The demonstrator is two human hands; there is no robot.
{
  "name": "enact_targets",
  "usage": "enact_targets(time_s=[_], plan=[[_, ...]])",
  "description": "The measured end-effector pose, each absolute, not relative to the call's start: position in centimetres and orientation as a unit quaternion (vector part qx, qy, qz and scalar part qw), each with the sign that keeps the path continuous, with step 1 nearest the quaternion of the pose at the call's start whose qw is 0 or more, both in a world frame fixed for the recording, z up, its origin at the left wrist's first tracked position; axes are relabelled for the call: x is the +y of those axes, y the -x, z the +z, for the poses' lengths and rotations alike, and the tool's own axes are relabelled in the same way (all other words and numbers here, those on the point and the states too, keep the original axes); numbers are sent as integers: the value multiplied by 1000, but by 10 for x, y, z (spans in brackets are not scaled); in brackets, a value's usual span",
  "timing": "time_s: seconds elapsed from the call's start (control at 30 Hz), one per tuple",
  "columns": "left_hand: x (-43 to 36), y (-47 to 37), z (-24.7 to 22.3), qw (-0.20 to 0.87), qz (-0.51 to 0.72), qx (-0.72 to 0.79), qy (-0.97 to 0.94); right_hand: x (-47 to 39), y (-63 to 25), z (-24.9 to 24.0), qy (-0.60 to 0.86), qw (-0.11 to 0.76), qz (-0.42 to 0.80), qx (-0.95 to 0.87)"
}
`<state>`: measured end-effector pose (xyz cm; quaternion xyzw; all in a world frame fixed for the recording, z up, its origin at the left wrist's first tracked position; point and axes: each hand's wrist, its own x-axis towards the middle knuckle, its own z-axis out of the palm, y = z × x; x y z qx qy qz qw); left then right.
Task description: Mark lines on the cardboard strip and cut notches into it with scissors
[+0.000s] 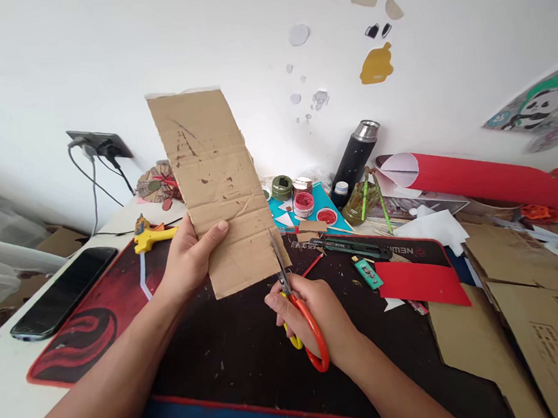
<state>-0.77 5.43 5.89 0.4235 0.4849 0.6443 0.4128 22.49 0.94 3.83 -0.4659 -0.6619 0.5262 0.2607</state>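
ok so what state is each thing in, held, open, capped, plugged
cardboard: creased, held up by left hand
scissors: in right hand, at cardboard's edge
green jar: open
red jar: open
phone: screen dark
black flask: capped
long red sheet: rolled up
plugs: in wall socket

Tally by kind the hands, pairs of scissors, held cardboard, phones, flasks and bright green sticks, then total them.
Left hand, right hand: 2
Scissors: 1
Held cardboard: 1
Phone: 1
Flask: 1
Green sticks: 2
Total: 8
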Motion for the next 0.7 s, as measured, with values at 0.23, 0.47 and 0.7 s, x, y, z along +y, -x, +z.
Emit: enact_targets(time_s=[0.23,0.47,0.7], plan=[[52,5,63,419,636,501,-412,10,-226,38,484,253,510,-664],[53,1,64,421,640,502,-401,8,-224,33,496,247,481,-679],[54,2,61,420,634,515,-394,8,-221,32,505,258,448,-691]])
